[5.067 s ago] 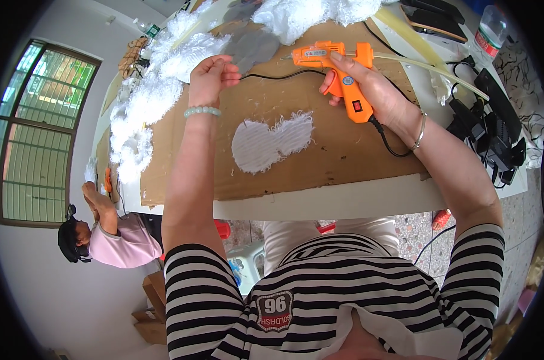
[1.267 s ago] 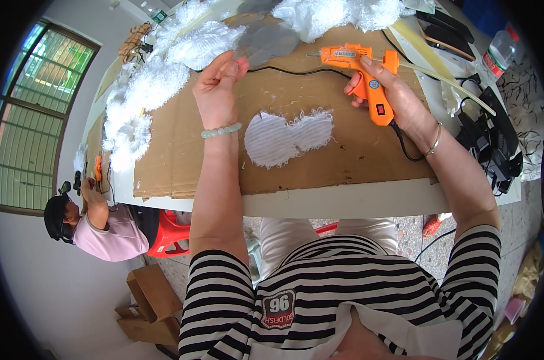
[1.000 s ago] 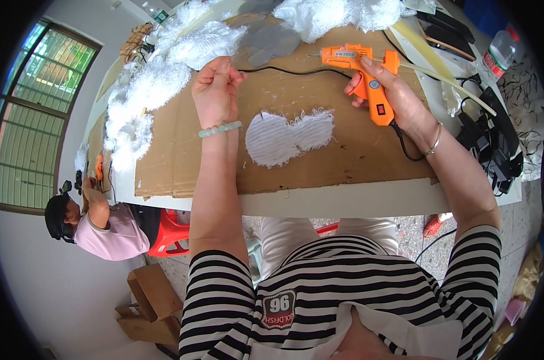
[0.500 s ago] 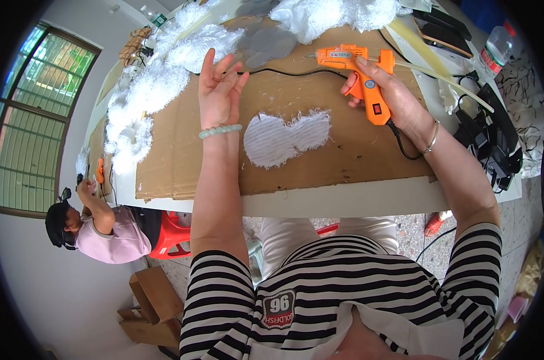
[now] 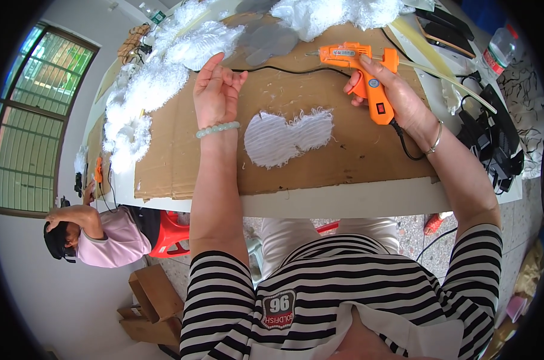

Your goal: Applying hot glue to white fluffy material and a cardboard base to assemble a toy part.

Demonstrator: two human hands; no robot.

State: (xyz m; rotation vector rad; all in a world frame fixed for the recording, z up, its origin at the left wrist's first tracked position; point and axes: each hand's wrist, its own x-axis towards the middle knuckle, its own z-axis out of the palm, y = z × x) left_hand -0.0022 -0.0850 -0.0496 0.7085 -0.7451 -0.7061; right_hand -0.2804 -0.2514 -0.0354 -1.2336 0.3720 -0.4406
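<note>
My right hand (image 5: 398, 99) is wrapped round the handle of an orange hot glue gun (image 5: 377, 99), its nozzle pointing left above the cardboard. A long pale glue stick (image 5: 443, 77) juts from the back of the gun, and a black cord hangs from its handle. My left hand (image 5: 217, 96) is raised palm up over the cardboard, fingers loosely bent and apart, with nothing visible in it. Between my hands, a piece of white ribbed fabric (image 5: 287, 139) with frayed edges lies flat on the brown cardboard sheet (image 5: 194, 168).
White fluffy material (image 5: 143, 99) is heaped along the left and far side. Grey rounded sheets (image 5: 266, 45) lie at the back. Black adapters and cables (image 5: 494, 150) crowd the right edge near a plastic bottle (image 5: 501, 51). Another person (image 5: 104, 237) sits at far left.
My left hand has shifted slightly left, its fingers curling more. The glue gun has moved a little right. The other person's hand has gone up to the head.
</note>
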